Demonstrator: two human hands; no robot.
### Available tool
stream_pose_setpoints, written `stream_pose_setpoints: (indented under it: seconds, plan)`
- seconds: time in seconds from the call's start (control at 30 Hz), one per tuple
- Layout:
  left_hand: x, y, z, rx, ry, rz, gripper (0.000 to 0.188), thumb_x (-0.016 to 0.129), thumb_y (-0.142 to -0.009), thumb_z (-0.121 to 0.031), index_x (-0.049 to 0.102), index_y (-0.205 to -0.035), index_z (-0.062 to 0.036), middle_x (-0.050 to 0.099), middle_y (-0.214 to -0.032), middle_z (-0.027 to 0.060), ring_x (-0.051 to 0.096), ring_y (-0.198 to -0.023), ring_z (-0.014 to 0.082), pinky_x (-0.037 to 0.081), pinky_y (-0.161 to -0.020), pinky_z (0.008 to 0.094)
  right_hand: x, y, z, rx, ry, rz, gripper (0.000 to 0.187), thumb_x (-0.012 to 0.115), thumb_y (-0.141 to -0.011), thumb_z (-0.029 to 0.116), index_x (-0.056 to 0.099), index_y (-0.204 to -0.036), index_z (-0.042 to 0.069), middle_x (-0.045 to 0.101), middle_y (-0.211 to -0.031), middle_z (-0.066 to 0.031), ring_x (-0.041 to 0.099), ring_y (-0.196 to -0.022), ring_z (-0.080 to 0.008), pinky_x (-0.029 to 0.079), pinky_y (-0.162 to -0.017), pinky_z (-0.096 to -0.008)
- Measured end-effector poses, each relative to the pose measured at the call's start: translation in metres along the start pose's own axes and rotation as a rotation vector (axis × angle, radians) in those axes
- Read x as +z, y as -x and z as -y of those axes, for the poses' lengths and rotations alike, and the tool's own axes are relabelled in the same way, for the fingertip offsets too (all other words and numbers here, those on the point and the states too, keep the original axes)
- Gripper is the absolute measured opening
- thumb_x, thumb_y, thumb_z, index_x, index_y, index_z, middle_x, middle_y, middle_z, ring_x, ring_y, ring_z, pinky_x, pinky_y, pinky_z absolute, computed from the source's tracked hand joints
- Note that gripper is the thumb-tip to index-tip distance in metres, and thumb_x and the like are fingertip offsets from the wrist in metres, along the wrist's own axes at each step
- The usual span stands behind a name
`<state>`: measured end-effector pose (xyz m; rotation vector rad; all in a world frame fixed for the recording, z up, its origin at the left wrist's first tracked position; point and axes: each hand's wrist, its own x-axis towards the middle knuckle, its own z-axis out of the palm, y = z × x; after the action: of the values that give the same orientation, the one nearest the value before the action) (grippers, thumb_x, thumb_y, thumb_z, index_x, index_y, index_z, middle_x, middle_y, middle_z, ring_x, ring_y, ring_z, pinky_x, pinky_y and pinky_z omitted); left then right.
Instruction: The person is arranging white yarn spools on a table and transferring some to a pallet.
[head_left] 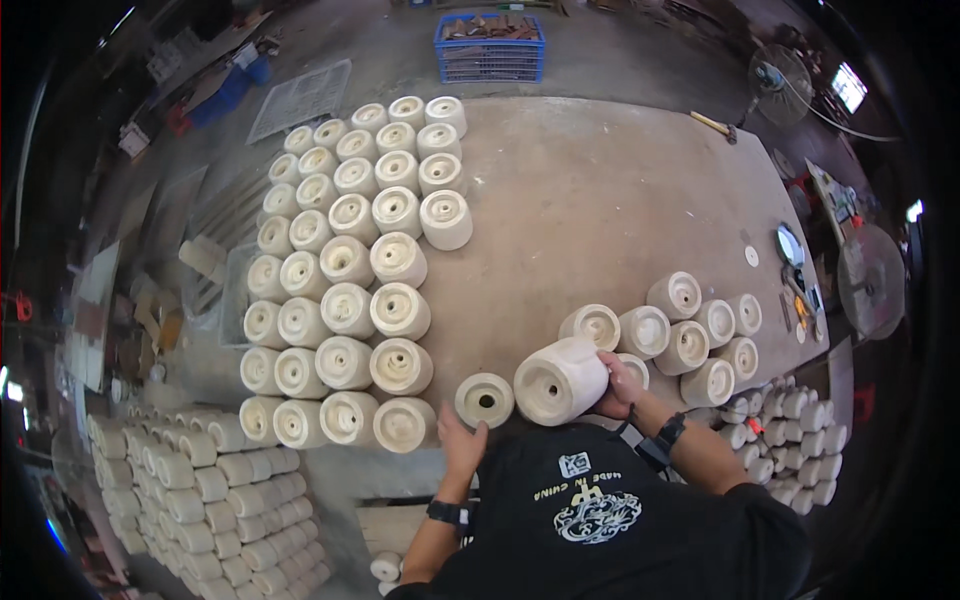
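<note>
**Right hand cradles a turned wooden piece, left hand rests by a smaller one**

Closest to me, my left hand (460, 440) lies open at the near edge of the workbench (600, 220), fingers spread and touching the near side of a small wooden disc (485, 399) with a dark centre hole. It is not closed around anything. Just right of it, my right hand (620, 385) wraps the far end of a large pale wooden cylinder (560, 380), which is tilted on its side with its recessed face turned toward the left; the fingers curl round its rim, gripping it.

Beyond the right hand stands a cluster of similar turned pieces (690, 330). To the left, neat rows of the same pieces (350, 290) run away across the bench. Farthest off, a blue crate (490, 48) sits on the floor.
</note>
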<state>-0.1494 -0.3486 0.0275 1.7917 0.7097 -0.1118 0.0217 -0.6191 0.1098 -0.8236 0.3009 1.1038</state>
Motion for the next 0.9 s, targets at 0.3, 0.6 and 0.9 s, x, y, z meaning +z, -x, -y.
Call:
stream_pose_setpoints:
  seconds: [0.3, 0.6, 0.9]
  plan:
    - [0.013, 0.012, -0.146, 0.618, -0.32, 0.199, 0.142, 0.094, -0.052, -0.05, 0.009, -0.153, 0.0022, 0.016, -0.155, 0.0279, 0.025, -0.143, 0.0432, 0.029, -0.114, 0.0501, 0.003, -0.022, 0.005, 0.117, 0.113, 0.079, 0.077, 0.046, -0.093, 0.063, 0.031, -0.152, 0.015, 0.038, -0.153, -0.0131, 0.037, -0.14, -0.0371, 0.023, -0.111, -0.0669]
    - [0.019, -0.036, -0.161, 0.545, -0.314, 0.017, 0.122, 0.091, -0.053, -0.028, 0.023, -0.152, -0.0024, 0.033, -0.142, 0.0259, 0.035, -0.133, 0.0409, 0.034, -0.11, 0.0479, -0.023, -0.023, 0.0, 0.135, 0.278, 0.19, 0.071, 0.052, -0.097, 0.055, 0.039, -0.146, 0.004, 0.047, -0.143, -0.0127, 0.056, -0.12, -0.0266, 0.052, -0.09, -0.0376]
    - [0.027, -0.144, -0.097, 0.469, -0.906, -0.01, 0.115, 0.087, -0.058, -0.037, 0.027, -0.153, -0.0133, 0.028, -0.144, 0.0342, 0.037, -0.126, 0.0541, 0.038, -0.103, 0.0577, -0.092, 0.069, 0.006, -0.096, 0.644, -0.378, 0.047, 0.059, -0.098, 0.037, 0.056, -0.131, 0.005, 0.063, -0.115, -0.0056, 0.061, -0.1, -0.0163, 0.052, -0.079, -0.0297]
